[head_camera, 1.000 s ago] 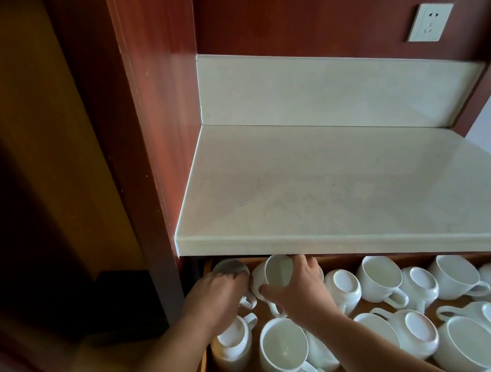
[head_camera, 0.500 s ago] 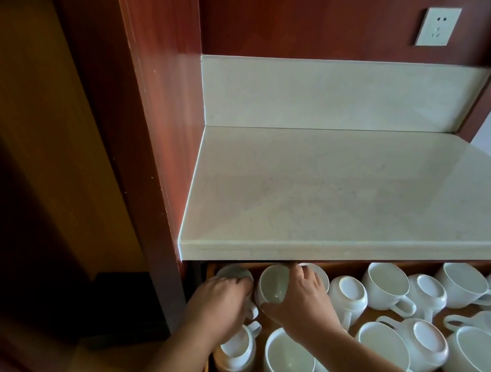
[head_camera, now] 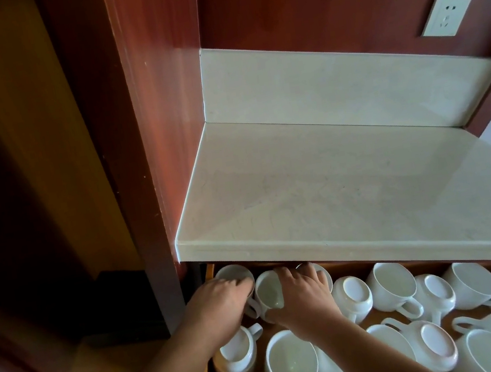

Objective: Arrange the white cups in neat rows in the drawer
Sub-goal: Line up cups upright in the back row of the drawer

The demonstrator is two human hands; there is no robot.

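Observation:
An open wooden drawer [head_camera: 209, 272] below the counter holds several white cups, some upright and some upside down, lying in no order. My left hand [head_camera: 220, 299] rests over an upside-down cup [head_camera: 231, 274] in the far left corner. My right hand [head_camera: 302, 299] grips a tilted white cup [head_camera: 269, 293] beside it, its opening facing me. Another cup [head_camera: 323, 271] shows behind my right fingers. More cups lie to the right, such as an upright one [head_camera: 393, 284] and an upturned one [head_camera: 356, 292].
A pale stone countertop [head_camera: 336, 197] overhangs the back of the drawer and hides its far edge. A red-brown cabinet panel [head_camera: 140, 138] stands at the left. A white wall socket [head_camera: 445, 15] sits on the back wall.
Both hands have pushed further back toward the drawer's far left corner under the counter edge. The cup in my right hand has tilted more upright next to the corner cup.

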